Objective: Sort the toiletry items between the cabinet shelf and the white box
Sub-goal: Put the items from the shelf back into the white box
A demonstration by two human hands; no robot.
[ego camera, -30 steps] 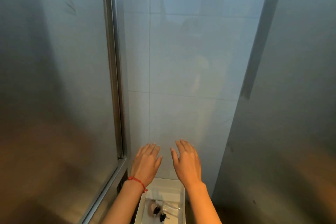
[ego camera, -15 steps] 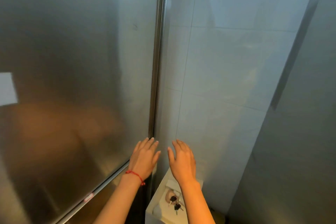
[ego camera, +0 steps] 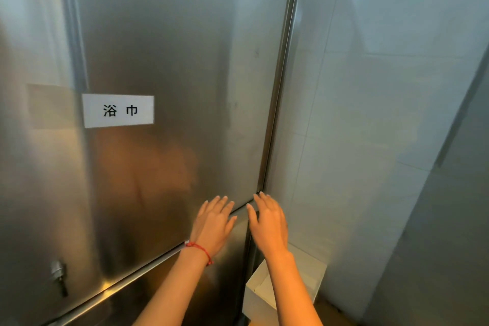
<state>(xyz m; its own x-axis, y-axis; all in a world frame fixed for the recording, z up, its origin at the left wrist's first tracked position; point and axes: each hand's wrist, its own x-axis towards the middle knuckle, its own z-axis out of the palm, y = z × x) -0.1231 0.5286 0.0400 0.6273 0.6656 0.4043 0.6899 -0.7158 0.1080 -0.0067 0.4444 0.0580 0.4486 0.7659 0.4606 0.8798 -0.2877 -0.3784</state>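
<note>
Lying below outstretched fingers — white box

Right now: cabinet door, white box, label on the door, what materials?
Cabinet door: looks like brushed stainless steel, satin sheen with blurred reflections. White box: probably card or thin plastic, matte, thin flat walls; can't tell which. Label: seemingly paper, flat white with black print.

linen/utility room | steel cabinet | bath-towel label | tiled wall
</note>
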